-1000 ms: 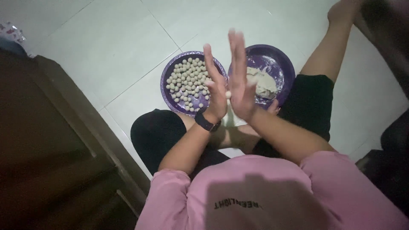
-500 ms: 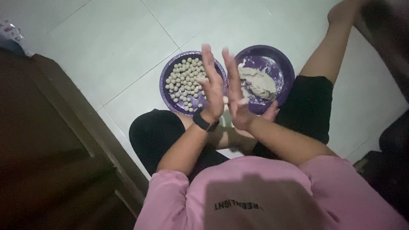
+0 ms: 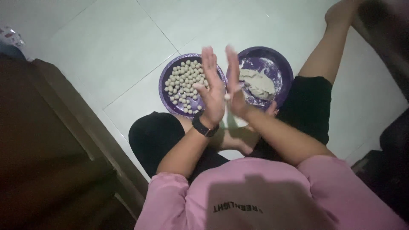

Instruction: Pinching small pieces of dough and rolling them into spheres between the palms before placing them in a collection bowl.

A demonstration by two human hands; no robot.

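- Far left, a dark wooden piece of furniture (image 3: 47,140) stands on the pale tiled floor (image 3: 110,38); its surface looks smooth and dull in the dim light.
- Next comes the purple round plate (image 3: 167,81) on the floor, shallow and glossy. It carries many small dough balls (image 3: 184,81), pale beige, matte, roughly even in size, lying close together in one layer. I judge that a good share of the rolling is done.
- My left hand (image 3: 211,96) is raised over the inner edge of that plate, fingers straight and together, palm facing right. A dark watch (image 3: 204,127) sits on that wrist.
- Between my palms sits one small dough piece (image 3: 227,96), only a pale sliver of it showing at the gap. Both hands are flat and pressed close on it, not curled.
- My right hand (image 3: 235,91) mirrors the left, palm facing left, fingers pointing away from me.
- To the right, a second purple plate (image 3: 284,70), dusted white with flour, holds a soft, lumpy dough mass (image 3: 257,83). A sizeable lump is left, so by my judgement plenty more balls remain to be made.
- My legs in black shorts (image 3: 309,102) frame both plates.
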